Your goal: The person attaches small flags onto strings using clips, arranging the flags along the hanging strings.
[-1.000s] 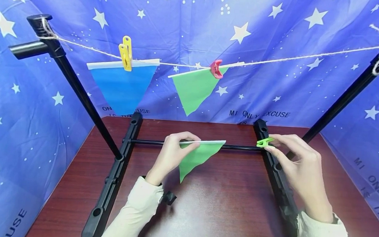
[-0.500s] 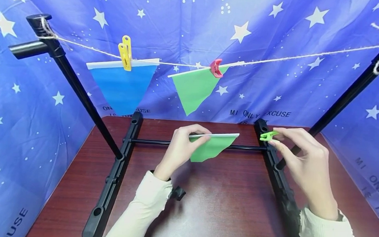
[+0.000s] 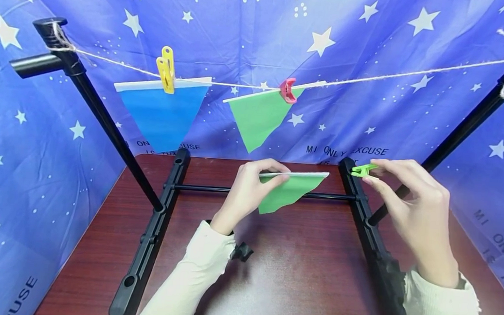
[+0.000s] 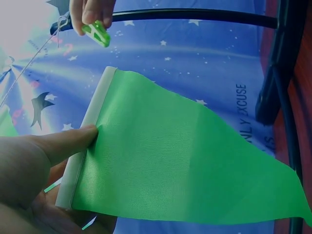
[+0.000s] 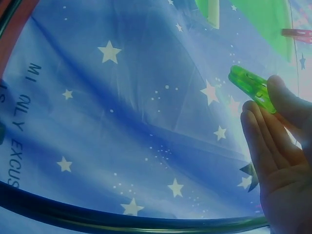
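Note:
In the head view my left hand (image 3: 250,189) pinches a green pennant (image 3: 291,193) by its white top edge, above the table and below the string. The left wrist view shows the thumb pressed on that white edge, with the pennant (image 4: 180,161) spread out to the right. My right hand (image 3: 419,208) holds a light green clothespin (image 3: 364,170) between thumb and fingertips, right of the pennant and apart from it. Up on the string (image 3: 384,79) hang a blue pennant (image 3: 163,114) under a yellow clothespin (image 3: 167,71) and another green pennant (image 3: 259,119) under a red clothespin (image 3: 288,90).
Black posts (image 3: 104,132) at left and right carry the string. Their feet (image 3: 146,252) stand on the dark red table (image 3: 287,287), joined by a thin black crossbar (image 3: 203,189). A blue starry cloth (image 3: 243,25) hangs behind and along both sides.
Both hands have moved up and to the right, the left with the green pennant, the right with the clothespin. The pennant's lower tip has swung out of sight in the head view.

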`<state>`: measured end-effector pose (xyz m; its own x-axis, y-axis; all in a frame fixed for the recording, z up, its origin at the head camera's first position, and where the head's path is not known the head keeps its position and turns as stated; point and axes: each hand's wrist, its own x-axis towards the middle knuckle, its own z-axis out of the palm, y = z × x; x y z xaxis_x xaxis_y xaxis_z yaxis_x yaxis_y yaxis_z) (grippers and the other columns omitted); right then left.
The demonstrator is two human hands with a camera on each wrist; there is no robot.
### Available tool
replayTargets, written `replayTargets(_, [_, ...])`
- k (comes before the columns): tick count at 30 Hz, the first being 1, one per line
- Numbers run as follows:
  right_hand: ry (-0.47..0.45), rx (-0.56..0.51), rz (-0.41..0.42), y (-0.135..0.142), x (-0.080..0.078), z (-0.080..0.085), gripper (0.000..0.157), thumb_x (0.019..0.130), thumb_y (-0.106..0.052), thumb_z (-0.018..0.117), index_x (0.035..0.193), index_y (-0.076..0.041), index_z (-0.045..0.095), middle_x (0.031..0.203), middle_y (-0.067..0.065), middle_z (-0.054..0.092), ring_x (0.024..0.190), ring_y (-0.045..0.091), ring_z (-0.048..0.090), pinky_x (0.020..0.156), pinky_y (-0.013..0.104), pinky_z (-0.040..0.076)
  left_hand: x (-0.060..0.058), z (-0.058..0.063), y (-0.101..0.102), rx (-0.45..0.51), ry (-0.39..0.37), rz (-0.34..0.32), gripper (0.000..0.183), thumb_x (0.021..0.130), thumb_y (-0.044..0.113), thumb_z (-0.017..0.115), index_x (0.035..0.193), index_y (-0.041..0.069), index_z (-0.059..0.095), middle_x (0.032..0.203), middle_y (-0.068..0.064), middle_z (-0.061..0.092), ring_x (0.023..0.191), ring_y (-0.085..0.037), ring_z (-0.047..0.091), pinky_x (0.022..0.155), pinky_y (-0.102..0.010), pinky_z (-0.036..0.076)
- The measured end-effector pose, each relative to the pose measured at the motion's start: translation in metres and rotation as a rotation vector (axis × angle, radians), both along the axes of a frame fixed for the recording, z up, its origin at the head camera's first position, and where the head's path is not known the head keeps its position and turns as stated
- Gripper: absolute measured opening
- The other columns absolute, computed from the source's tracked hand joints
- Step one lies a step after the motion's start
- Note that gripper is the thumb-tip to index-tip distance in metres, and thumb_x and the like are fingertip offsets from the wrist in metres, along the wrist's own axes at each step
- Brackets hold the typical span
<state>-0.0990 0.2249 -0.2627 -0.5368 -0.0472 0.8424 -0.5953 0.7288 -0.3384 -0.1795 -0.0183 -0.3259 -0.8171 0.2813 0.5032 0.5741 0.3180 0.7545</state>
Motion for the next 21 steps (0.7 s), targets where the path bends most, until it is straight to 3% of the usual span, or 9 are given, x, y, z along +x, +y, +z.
replayTargets(11, [0.058, -0.015, -0.009, 0.004, -0.006, 0.014, 0.028, 0.065, 0.005, 0.079, 0.091, -0.002, 0.073, 0.081, 0.013, 0.067, 0.077, -0.003, 0.053, 0.062, 0.009, 0.029, -0.003, 0.008, 0.009, 0.014, 0.031, -0.031, 0.009, 0.083, 0.026, 0.069, 0.089, 0.020, 0.071, 0.083, 0.014, 0.067, 0.080, 0.004, 0.059, 0.074, -0.020, 0.046])
replayTargets(21, [0.087, -0.018, 0.004, 0.008, -0.016, 0.024, 0.027, 0.065, 0.000, 0.081, 0.091, -0.006, 0.074, 0.081, 0.010, 0.068, 0.080, 0.001, 0.059, 0.070, 0.011, 0.036, -0.004, 0.018, 0.018, 0.043, 0.076, -0.054, 0.008, 0.082, 0.023, 0.071, 0.088, 0.019, 0.072, 0.081, 0.014, 0.067, 0.077, 0.003, 0.059, 0.071, -0.021, 0.047])
